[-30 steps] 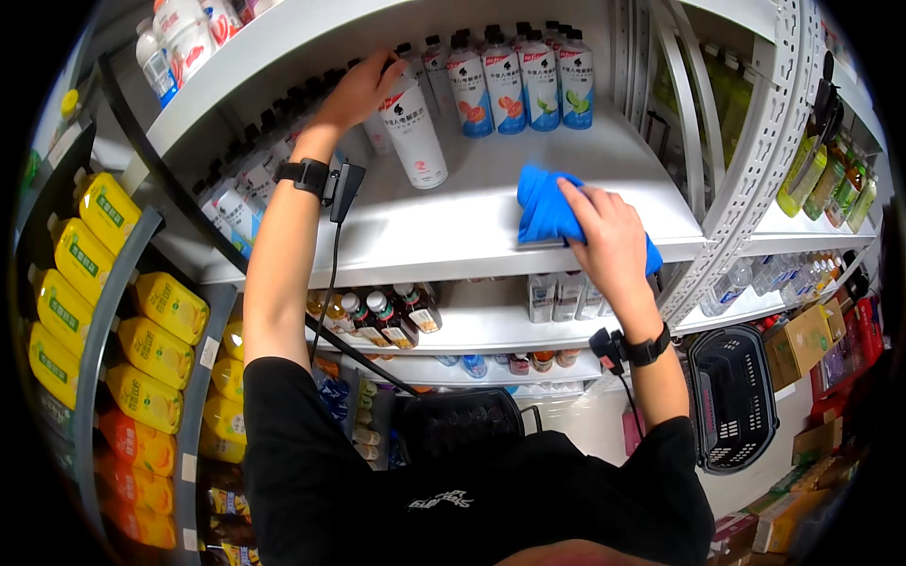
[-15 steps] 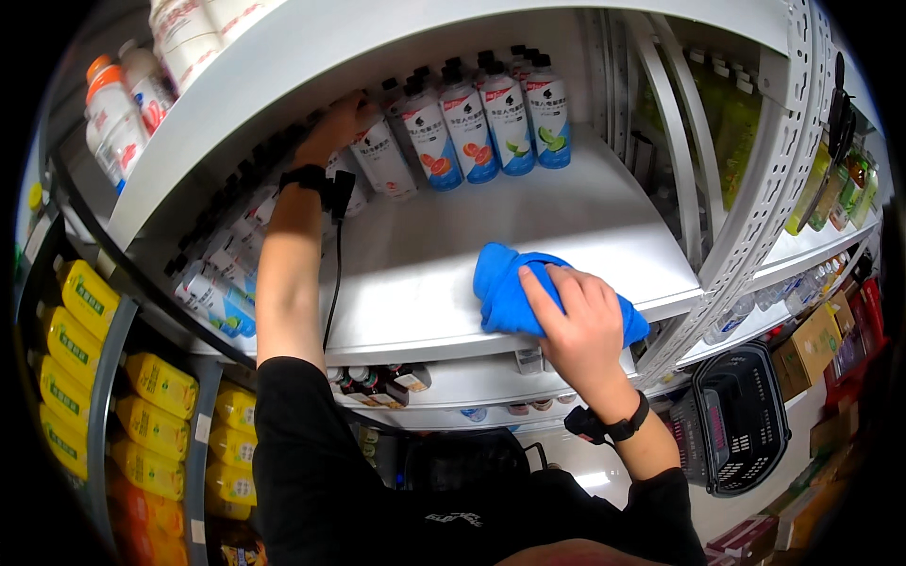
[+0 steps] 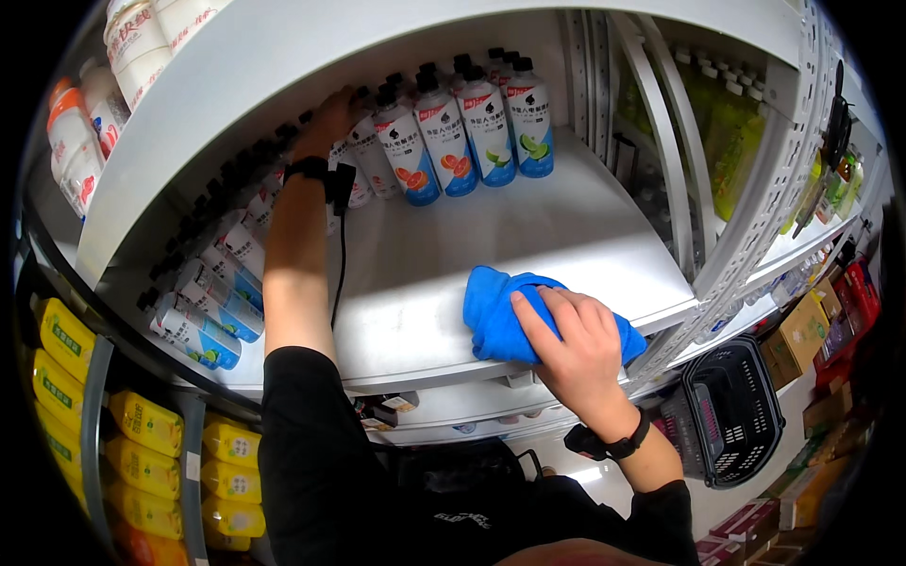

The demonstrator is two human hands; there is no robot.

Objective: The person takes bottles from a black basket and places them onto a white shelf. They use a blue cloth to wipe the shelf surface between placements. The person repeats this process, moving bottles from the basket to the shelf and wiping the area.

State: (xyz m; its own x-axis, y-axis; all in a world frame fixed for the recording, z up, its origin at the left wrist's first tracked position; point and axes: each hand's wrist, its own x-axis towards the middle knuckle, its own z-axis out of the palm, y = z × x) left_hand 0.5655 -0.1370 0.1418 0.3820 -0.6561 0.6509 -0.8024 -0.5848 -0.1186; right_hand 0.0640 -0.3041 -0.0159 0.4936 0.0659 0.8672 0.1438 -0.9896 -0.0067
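The right grip (image 3: 578, 351) is closed around a bunched blue cloth (image 3: 498, 311), which pokes out to the left of its fingers at the front edge of the white shelf (image 3: 420, 274). Farther back and to its left, the left grip (image 3: 327, 123) reaches to the top of a pink-marked bottle (image 3: 374, 156); shadow hides the fingers, so I cannot tell whether they hold it. Just right of the left grip, the front bottles wear white labels with dark characters, a red strip, a black emblem and blue bases: two orange fruit bottles (image 3: 408, 160), then two lime bottles (image 3: 489, 141). Left of and nearer than the left grip, blue-based bottles (image 3: 200, 330) stand in slanting rows. Below them, yellow bottles (image 3: 146, 422) bear printed labels
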